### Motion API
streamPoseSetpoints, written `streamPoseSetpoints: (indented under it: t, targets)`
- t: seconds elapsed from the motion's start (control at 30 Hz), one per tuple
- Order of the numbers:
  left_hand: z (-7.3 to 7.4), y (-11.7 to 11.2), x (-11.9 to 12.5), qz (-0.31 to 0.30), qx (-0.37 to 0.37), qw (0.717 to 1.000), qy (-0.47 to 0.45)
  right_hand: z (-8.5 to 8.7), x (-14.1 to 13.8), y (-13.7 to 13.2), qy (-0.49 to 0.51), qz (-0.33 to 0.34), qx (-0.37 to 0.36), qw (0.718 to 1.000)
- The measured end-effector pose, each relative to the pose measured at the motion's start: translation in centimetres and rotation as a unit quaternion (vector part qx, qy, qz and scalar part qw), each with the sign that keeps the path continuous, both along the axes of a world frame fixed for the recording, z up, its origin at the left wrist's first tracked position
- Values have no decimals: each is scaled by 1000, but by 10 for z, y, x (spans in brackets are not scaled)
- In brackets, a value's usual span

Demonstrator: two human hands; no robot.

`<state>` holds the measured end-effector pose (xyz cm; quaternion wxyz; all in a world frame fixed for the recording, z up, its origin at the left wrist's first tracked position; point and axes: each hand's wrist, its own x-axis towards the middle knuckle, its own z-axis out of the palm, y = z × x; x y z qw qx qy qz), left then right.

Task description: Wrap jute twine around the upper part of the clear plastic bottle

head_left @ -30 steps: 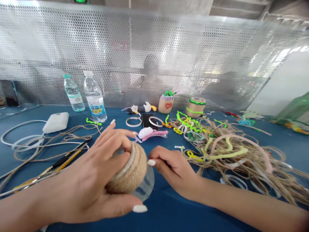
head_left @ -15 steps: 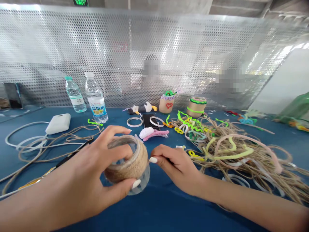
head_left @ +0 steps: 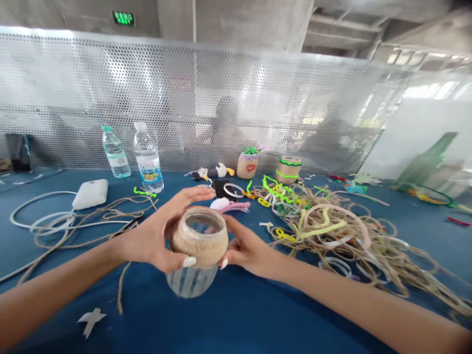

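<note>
A glass jar (head_left: 199, 246) is in front of me, tilted slightly toward me. Brown twine (head_left: 201, 246) is wound around its upper half, while the lower part is bare ribbed glass. My left hand (head_left: 165, 236) grips the jar from the left, its thumb across the front and its fingers reaching behind. On the other side, my right hand (head_left: 247, 248) holds the jar's right edge, with the thumb at the front and fingers partly hidden behind it. Whether any loose twine end is also in the right hand is not visible.
A tangled heap of twine (head_left: 354, 250) with pipe cleaners spreads to the right. Two water bottles (head_left: 149, 167), a white power bank (head_left: 90, 194) and its cable lie left. Two decorated jars (head_left: 248, 165) stand behind. Nearer are white tape scraps (head_left: 92, 320) and a twine strand (head_left: 121, 290).
My left fingers have come out of the jar's mouth to its outside. The right hand has moved from pinching beside the jar to holding its side. The view has tilted up.
</note>
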<state>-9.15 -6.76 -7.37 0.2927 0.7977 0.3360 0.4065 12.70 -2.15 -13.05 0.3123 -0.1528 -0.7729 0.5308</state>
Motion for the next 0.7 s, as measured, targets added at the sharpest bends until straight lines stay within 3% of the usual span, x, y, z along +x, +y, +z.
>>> streamPoseSetpoints:
  t: [0.1, 0.2, 0.3, 0.4, 0.5, 0.6, 0.7]
  targets:
    - [-11, 3, 0, -8, -50, 999, -17, 0, -4, -12, 15, 17, -9, 1000]
    - [-22, -8, 7, 81, -156, 980, -99, -2, -9, -18, 3, -39, -8, 999]
    - [-25, -22, 21, 201, -179, 949, -162, 1, -16, -14, -18, -90, 38, 995]
    - [-16, -23, 34, 235, -176, 923, -249, 22, -22, -6, -77, -173, 167, 968]
    - [-7, -8, 38, 294, -136, 908, -265, 55, -22, 1, -114, -302, 263, 909]
    - [-7, 11, 39, 345, -91, 904, -234, 78, -17, 3, -115, -317, 284, 898]
    - [-16, 21, 42, 355, -98, 903, -223, 78, -8, 4, -75, -355, 243, 900]
